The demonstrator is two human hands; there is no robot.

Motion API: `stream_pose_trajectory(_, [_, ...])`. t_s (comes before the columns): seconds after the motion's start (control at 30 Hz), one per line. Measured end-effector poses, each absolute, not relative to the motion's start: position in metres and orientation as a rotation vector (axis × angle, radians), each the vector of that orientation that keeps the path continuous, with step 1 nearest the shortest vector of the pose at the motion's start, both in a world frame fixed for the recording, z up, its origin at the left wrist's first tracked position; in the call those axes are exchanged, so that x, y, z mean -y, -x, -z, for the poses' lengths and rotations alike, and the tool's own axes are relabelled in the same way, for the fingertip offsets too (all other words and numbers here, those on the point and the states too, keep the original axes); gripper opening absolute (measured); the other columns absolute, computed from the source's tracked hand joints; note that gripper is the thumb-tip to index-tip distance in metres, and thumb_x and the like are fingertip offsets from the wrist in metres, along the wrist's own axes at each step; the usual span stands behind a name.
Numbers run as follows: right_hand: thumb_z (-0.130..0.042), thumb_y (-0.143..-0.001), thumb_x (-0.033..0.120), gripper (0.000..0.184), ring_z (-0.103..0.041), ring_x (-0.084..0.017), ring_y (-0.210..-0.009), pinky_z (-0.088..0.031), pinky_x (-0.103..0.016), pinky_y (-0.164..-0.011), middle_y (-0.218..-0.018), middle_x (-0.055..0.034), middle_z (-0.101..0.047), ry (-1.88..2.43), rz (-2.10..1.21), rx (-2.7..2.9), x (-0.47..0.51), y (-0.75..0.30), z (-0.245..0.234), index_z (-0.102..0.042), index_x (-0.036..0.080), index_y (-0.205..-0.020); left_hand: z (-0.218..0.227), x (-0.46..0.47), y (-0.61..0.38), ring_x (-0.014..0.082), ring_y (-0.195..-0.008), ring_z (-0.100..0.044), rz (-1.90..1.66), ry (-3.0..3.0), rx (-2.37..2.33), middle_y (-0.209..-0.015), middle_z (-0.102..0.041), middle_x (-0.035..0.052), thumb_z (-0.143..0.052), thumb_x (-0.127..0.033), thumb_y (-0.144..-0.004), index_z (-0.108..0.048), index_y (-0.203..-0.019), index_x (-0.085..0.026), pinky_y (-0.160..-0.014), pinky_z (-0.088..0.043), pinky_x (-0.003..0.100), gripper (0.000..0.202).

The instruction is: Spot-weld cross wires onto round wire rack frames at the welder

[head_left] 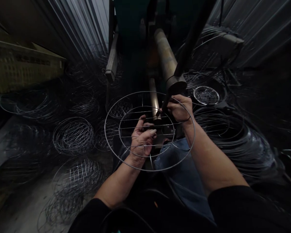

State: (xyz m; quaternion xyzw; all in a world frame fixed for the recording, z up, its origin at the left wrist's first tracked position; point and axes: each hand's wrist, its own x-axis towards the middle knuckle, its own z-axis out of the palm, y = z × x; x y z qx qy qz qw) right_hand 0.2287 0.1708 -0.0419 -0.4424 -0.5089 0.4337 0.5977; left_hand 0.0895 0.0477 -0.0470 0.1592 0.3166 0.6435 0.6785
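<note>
A round wire rack (149,170), made of an outer ring, a smaller inner ring and several parallel cross wires, lies roughly level above my lap. My left hand (143,139) is at its middle, fingers loosely bent around the cross wires, thumb pointing right. At the far right part of the rack, my right hand (181,108) is closed, its fingertips beside a dark upper electrode arm (166,102). What those fingertips pinch is partly hidden. The rack's far inner edge lies between this arm's tip and a lower brass-coloured rod (154,97).
A thick metal cylinder (168,58) juts from the dark machine ahead. Bundles of wire rings (74,136) and grids (80,174) lie on the floor to the left. At right are a large wire coil (242,145) and a round bowl of small wire pieces (206,95). A yellow crate (26,68) stands far left.
</note>
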Motion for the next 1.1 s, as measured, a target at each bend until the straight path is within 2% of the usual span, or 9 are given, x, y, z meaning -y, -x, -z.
stream_pose_trajectory(0.23, [-0.079,-0.054,0.030,0.019,-0.045,-0.007,-0.042,-0.032,-0.021,-0.039,-0.055,0.0046,-0.058,0.975,-1.072,1.155,-0.175,-0.228,0.047,-0.071,0.019,-0.066,0.047,-0.047,-0.091,0.0066,-0.060,-0.056,-1.452,-0.403,-0.719,-0.088,-0.060,-0.0054,-0.076,-0.007,-0.060,-0.056,-0.118,-0.027,-0.059,-0.044,0.023,0.065])
stream_pose_trajectory(0.37, [-0.081,-0.054,0.030,0.020,-0.051,-0.008,-0.048,-0.039,-0.023,-0.043,-0.060,0.0030,-0.061,0.929,-1.110,1.117,-0.173,-0.229,0.047,-0.069,0.019,-0.066,0.047,-0.045,-0.090,0.0070,-0.062,-0.056,-1.437,-0.442,-0.687,-0.090,-0.061,-0.0043,-0.076,-0.007,-0.061,-0.056,-0.116,-0.027,-0.060,-0.044,0.023,0.062])
stream_pose_trajectory(0.53, [-0.081,-0.049,0.020,0.032,-0.054,-0.009,-0.051,-0.043,-0.023,-0.045,-0.067,0.0027,-0.065,0.985,-1.246,0.947,-0.142,-0.255,0.053,-0.068,0.021,-0.078,0.056,-0.045,-0.073,0.0091,-0.065,-0.059,-1.270,-0.524,-0.643,-0.098,-0.064,-0.0015,-0.075,-0.005,-0.057,-0.051,-0.127,-0.031,-0.064,-0.047,0.026,0.079])
stream_pose_trajectory(0.6, [-0.080,-0.046,0.016,0.035,-0.056,-0.010,-0.054,-0.044,-0.022,-0.047,-0.070,0.0013,-0.067,0.993,-1.252,0.862,-0.118,-0.268,0.057,-0.068,0.019,-0.079,0.061,-0.052,-0.065,0.0096,-0.064,-0.059,-1.190,-0.453,-0.662,-0.089,-0.064,-0.0014,-0.075,-0.007,-0.060,-0.054,-0.125,-0.028,-0.063,-0.047,0.025,0.071])
stream_pose_trajectory(0.7, [-0.078,-0.048,0.014,0.036,-0.057,-0.010,-0.054,-0.045,-0.023,-0.048,-0.074,0.0003,-0.069,0.993,-1.238,0.808,-0.079,-0.278,0.060,-0.070,0.020,-0.083,0.064,-0.062,-0.059,0.0117,-0.059,-0.056,-1.132,-0.234,-0.651,-0.078,-0.063,0.0014,-0.069,-0.032,-0.077,-0.062,-0.112,-0.020,-0.056,-0.043,0.025,0.038])
stream_pose_trajectory(0.73, [-0.078,-0.050,0.015,0.036,-0.058,-0.010,-0.055,-0.046,-0.024,-0.048,-0.076,0.0000,-0.070,0.990,-1.241,0.805,-0.067,-0.279,0.060,-0.070,0.020,-0.084,0.064,-0.064,-0.058,0.0135,-0.059,-0.056,-1.106,-0.181,-0.621,-0.078,-0.063,0.0036,-0.062,-0.044,-0.082,-0.063,-0.110,-0.019,-0.055,-0.042,0.026,0.038])
stream_pose_trajectory(0.83, [-0.079,-0.052,0.015,0.036,-0.062,-0.014,-0.064,-0.052,-0.026,-0.053,-0.080,-0.0014,-0.071,0.982,-1.261,0.824,-0.038,-0.279,0.057,-0.072,0.022,-0.086,0.060,-0.064,-0.058,0.0175,-0.058,-0.055,-1.021,-0.118,-0.497,-0.079,-0.064,0.0082,-0.043,-0.068,-0.085,-0.065,-0.110,-0.019,-0.052,-0.041,0.029,0.059])
stream_pose_trajectory(1.0, [-0.084,-0.053,0.012,0.044,-0.066,-0.015,-0.074,-0.056,-0.028,-0.063,-0.090,-0.0028,-0.072,1.015,-1.271,0.893,-0.007,-0.272,0.052,-0.074,0.025,-0.094,0.058,-0.058,-0.059,0.0179,-0.061,-0.055,-0.992,-0.143,-0.359,-0.084,-0.065,0.0077,-0.033,-0.074,-0.085,-0.063,-0.117,-0.023,-0.055,-0.041,0.031,0.067])
stream_pose_trajectory(1.1, [-0.083,-0.060,0.016,0.030,-0.063,-0.014,-0.068,-0.054,-0.027,-0.058,-0.087,-0.0030,-0.072,1.031,-1.134,0.902,0.002,-0.264,0.051,-0.076,0.024,-0.087,0.058,-0.060,-0.059,0.0180,-0.060,-0.054,-0.994,-0.186,-0.408,-0.086,-0.066,0.0086,-0.031,-0.081,-0.081,-0.063,-0.116,-0.023,-0.058,-0.042,0.033,0.075])
